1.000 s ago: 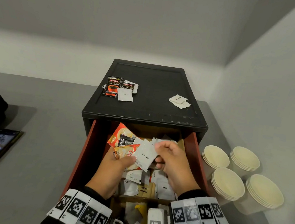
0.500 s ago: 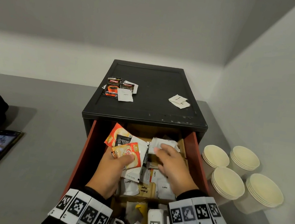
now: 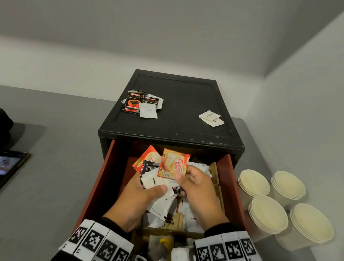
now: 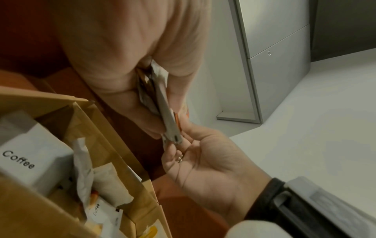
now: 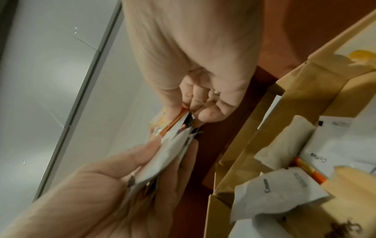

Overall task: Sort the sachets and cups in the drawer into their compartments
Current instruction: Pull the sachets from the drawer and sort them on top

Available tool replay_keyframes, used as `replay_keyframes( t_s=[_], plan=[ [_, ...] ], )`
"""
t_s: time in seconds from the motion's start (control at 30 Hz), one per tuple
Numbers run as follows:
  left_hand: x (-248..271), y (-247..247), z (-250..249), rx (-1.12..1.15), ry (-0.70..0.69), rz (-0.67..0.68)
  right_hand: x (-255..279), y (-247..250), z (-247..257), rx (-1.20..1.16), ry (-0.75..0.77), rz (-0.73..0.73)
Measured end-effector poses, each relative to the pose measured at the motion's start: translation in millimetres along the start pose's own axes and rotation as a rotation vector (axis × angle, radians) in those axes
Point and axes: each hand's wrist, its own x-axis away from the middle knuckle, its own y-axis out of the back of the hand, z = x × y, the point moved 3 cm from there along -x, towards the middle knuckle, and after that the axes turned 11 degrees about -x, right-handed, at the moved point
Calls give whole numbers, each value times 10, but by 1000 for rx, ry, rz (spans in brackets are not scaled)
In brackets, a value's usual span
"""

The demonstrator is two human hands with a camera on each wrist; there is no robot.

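Sorting step: the right hand (image 3: 197, 190) pinches an orange creamer sachet (image 3: 173, 164) by its lower edge and holds it upright over the open drawer (image 3: 236, 188).
Right fingers: thumb and fingertips clamped together on that sachet; the right wrist view shows the pinch from below.
Left hand: the left hand (image 3: 136, 202) grips a fanned bundle of sachets (image 3: 156, 182), thumb pressed on a white one on top, fingers curled under.
Just changed: half a second ago the orange sachet lay in the left hand's bundle and the right hand was reaching among loose packets at the drawer's rear; now the right hand has drawn that sachet out and raised it.
Against a second ago: then the right hand pinched a white sachet marked Cream; that packet is no longer between its fingers.
Meaning for the task: I judge the person is separating the bundle kind by kind, so this creamer is next to be dropped into its compartment.
Where the rest lies: many sachets sit mixed among the cardboard dividers (image 4: 114, 145); a few lie on the black cabinet top (image 3: 176, 109).
Cups: four stacks of paper cups (image 3: 269, 214) stand on the desk (image 3: 41, 179) right of the drawer, not yet put in.
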Motion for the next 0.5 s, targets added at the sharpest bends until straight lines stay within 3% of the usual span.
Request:
replay_keyframes(
  t_s=[0.27, 0.5],
  plan=[
    [-17, 56, 10, -7, 69, -91, -117, 189, -111, -257, -129, -212],
    [7, 36, -28, -15, 80, -78, -178, 329, -233, -398, -208, -396]
  ],
)
